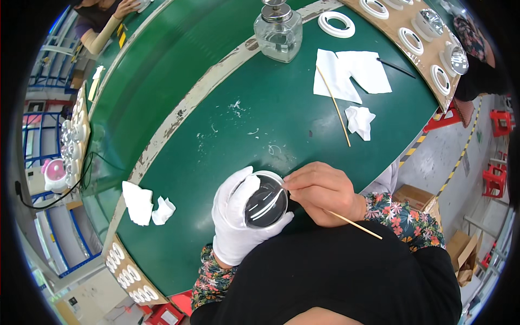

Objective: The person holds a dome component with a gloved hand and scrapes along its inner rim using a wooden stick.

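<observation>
My left hand [230, 230], in a white glove, is closed around a round lamp-like part [265, 205] with a white rim and a dark, glossy face showing bright reflections. It is held just above the near edge of the table, close to my body. My bare right hand [324, 194] pinches a thin wooden stick [355, 223]. One end of the stick sticks out below the hand toward the lower right. My fingertips are at the right side of the part's rim; the stick's working tip is too small to make out there.
The green table [216, 157] carries white cloths [330, 76], a loose stick [336, 108], a black rod [398, 68] and a crumpled cloth [359, 122]. A glass jar [279, 38] stands at the far edge. Boards [132, 277] with white rings lie at both sides. Another person [103, 35] sits opposite.
</observation>
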The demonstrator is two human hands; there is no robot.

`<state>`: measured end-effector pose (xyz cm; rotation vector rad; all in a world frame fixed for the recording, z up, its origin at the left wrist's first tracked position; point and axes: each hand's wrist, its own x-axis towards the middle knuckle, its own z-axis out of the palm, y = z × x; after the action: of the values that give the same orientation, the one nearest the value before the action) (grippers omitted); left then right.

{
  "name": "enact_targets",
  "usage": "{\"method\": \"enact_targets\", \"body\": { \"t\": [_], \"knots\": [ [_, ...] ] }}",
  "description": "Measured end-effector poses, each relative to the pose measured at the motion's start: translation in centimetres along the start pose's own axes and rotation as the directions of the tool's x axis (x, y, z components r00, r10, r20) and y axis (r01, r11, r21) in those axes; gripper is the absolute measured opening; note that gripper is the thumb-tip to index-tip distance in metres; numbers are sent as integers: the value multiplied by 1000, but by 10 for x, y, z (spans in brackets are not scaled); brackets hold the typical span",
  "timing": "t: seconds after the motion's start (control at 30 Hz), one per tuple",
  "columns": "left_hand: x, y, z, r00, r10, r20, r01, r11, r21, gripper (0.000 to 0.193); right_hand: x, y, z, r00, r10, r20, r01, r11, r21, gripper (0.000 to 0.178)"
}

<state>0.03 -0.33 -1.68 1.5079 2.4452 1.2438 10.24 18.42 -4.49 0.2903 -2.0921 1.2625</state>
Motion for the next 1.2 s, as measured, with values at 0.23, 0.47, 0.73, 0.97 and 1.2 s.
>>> {"method": "enact_targets", "body": {
  "t": [0.23, 0.47, 0.73, 0.97, 1.2],
  "knots": [
    [1, 1, 0, 1000, -11, -13, 11, 1000, 0, 87, 1, -4, -5, 998, 52, -33, -53, 999, -10, 21],
    [-1, 1, 1, 999, -42, -26, 42, 999, -3, 80, 6, -3, -3, 987, 155, 50, -153, 988, -32, 24],
    [1, 3, -2, 999, -27, 18, 27, 1000, 8, 88, 27, -9, -15, 968, 163, 190, -148, 985, -91, 20],
    [-2, -4, 4, 998, 25, -53, -26, 1000, -7, 85, 47, -15, -22, 899, 206, 386, -136, 970, -201, 14],
    [-2, -4, 7, 995, 52, -87, -51, 999, 16, 86, 63, -16, -26, 833, 191, 519, -29, 952, -304, 10]
  ]
}}
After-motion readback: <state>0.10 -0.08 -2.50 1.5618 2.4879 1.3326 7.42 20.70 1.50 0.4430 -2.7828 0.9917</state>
